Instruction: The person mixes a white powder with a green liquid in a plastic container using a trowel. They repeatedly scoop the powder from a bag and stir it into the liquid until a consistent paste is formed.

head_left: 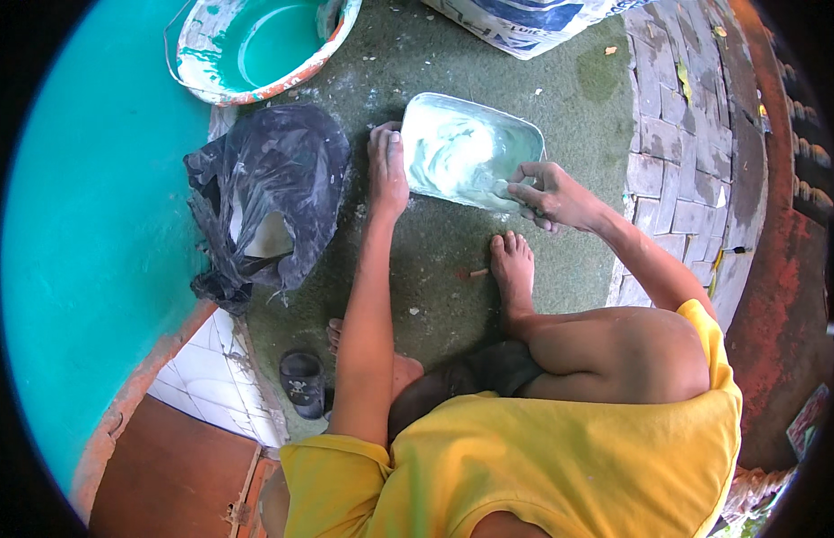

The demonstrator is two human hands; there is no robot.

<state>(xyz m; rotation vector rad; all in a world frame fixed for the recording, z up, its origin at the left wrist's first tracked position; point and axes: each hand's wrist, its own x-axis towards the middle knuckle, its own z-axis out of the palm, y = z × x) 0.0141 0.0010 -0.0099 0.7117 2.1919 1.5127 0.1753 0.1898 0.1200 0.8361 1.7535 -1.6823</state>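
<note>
A pale rectangular tub (475,197) with rounded corners rests on the greenish concrete ground. Inside it, a thick white and light-green paste (462,151) shows swirl marks. My left hand (387,170) grips the tub's left side, thumb over the rim. My right hand (551,195) is at the tub's lower right corner, its fingers pinched together over the paste. A small pale tip shows by those fingers; what they hold is mostly hidden.
A black plastic bag (296,170) lies left of my left arm. Beyond it stands a paint-stained bucket (197,67) with green liquid. A printed sack (533,27) is at the far side. My bare foot (514,264) is near the tub; a dark clog (302,384) lies lower left.
</note>
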